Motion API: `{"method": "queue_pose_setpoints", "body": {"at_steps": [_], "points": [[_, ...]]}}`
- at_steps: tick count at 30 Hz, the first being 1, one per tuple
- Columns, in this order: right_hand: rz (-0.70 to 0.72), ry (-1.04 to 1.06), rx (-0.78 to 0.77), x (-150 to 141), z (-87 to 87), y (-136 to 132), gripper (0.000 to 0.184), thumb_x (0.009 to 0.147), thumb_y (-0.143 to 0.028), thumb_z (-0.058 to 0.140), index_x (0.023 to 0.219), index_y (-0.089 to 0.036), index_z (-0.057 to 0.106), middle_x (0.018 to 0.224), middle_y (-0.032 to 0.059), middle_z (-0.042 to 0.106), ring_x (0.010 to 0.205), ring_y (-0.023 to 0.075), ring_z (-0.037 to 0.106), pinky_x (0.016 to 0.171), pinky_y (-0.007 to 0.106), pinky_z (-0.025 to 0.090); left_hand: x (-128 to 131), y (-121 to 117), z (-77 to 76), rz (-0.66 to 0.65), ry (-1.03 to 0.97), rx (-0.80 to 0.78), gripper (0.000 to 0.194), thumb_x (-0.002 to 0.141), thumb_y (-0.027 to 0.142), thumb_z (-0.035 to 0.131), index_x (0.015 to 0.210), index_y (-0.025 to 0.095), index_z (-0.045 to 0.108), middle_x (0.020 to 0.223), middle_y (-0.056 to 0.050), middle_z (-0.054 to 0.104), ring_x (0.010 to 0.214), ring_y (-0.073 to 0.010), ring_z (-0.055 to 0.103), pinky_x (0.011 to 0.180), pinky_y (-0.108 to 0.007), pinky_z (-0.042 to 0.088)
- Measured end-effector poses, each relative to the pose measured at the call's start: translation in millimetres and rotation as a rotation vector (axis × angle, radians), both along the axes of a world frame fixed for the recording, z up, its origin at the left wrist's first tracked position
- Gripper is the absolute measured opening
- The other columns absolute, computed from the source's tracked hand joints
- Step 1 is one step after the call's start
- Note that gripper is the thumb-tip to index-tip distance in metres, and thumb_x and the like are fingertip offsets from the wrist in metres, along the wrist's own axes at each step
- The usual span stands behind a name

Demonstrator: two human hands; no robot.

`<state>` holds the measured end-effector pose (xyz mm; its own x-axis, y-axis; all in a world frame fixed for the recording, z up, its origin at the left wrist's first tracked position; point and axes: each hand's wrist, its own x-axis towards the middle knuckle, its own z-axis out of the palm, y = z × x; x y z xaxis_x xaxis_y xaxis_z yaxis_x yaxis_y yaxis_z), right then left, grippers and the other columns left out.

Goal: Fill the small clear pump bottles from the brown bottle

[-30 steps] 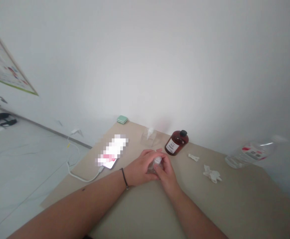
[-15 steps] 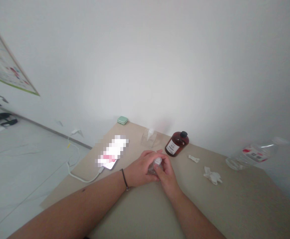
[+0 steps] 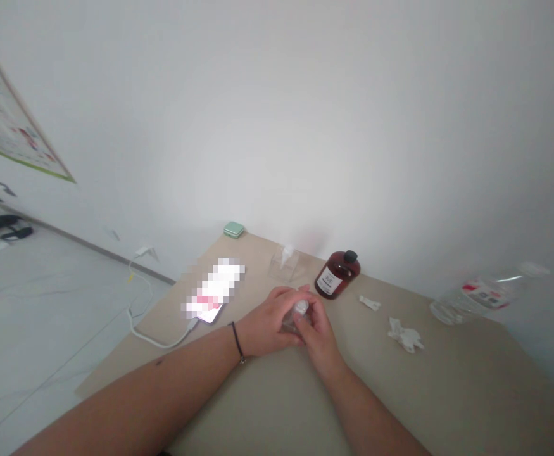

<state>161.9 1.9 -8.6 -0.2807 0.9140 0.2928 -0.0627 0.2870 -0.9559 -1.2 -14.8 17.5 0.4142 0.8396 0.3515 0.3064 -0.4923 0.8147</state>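
Gripping a small clear bottle (image 3: 292,324) in both closed hands, left hand (image 3: 268,322) wrapped around it, right hand (image 3: 318,328) against its white cap (image 3: 301,307), and neither hand budges!

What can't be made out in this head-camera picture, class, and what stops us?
All in the head view:
The clear object: mostly hidden by the left hand and right hand.
The phone: blurred out by pixelation.
The brown bottle: label text too small.
The poster: cut off by the left edge.
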Motion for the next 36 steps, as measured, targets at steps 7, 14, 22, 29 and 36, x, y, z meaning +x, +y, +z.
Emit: {"method": "queue_pose_setpoints", "body": {"at_steps": [7,14,22,29,36], "points": [[-0.012,-0.008,-0.006,-0.5,-0.3,1.9,0.037,0.084,-0.053,0.070,0.107,-0.027,0.058,0.106,0.0031,0.065,0.098,0.0225,0.061,0.089,0.038,0.050,-0.1,-0.6,1.5,-0.005,-0.003,0.002,0.081,0.072,0.016,0.081,0.143,0.024,0.045,0.155,-0.011,0.044,0.139,-0.0302,0.039,0.117,-0.050,0.035],[0.012,-0.015,-0.011,0.6,0.3,1.3,0.035,0.086,-0.054,0.067,0.109,-0.028,0.059,0.112,0.0039,0.064,0.103,0.0233,0.060,0.093,0.041,0.049,-0.5,-0.2,0.0,-0.002,-0.021,-0.015,0.081,0.072,0.017,0.082,0.143,0.025,0.045,0.155,-0.011,0.043,0.139,-0.0305,0.039,0.118,-0.052,0.034],[0.009,0.010,-0.016,-0.2,0.3,1.4,0.034,0.085,-0.052,0.069,0.106,-0.028,0.059,0.107,0.0030,0.065,0.098,0.0219,0.061,0.088,0.037,0.050,-0.7,-0.1,1.2,-0.002,-0.013,-0.008,0.082,0.071,0.017,0.083,0.143,0.024,0.046,0.154,-0.012,0.044,0.139,-0.0317,0.040,0.117,-0.052,0.035],[-0.028,-0.005,-0.032,-0.5,1.2,0.8,0.040,0.080,-0.054,0.073,0.105,-0.027,0.058,0.103,0.0026,0.065,0.095,0.0221,0.061,0.085,0.037,0.050,-0.9,0.2,1.5,-0.010,0.000,-0.007,0.082,0.071,0.017,0.082,0.144,0.024,0.045,0.154,-0.012,0.044,0.138,-0.0311,0.039,0.116,-0.051,0.035],[-0.006,-0.008,-0.047,0.7,1.8,0.6,0.038,0.082,-0.055,0.071,0.104,-0.027,0.059,0.103,0.0024,0.065,0.094,0.0221,0.060,0.085,0.037,0.050,-1.4,0.4,0.9,-0.013,-0.008,0.000,0.080,0.073,0.020,0.082,0.144,0.026,0.045,0.154,-0.011,0.045,0.139,-0.0309,0.039,0.117,-0.052,0.035]]}}
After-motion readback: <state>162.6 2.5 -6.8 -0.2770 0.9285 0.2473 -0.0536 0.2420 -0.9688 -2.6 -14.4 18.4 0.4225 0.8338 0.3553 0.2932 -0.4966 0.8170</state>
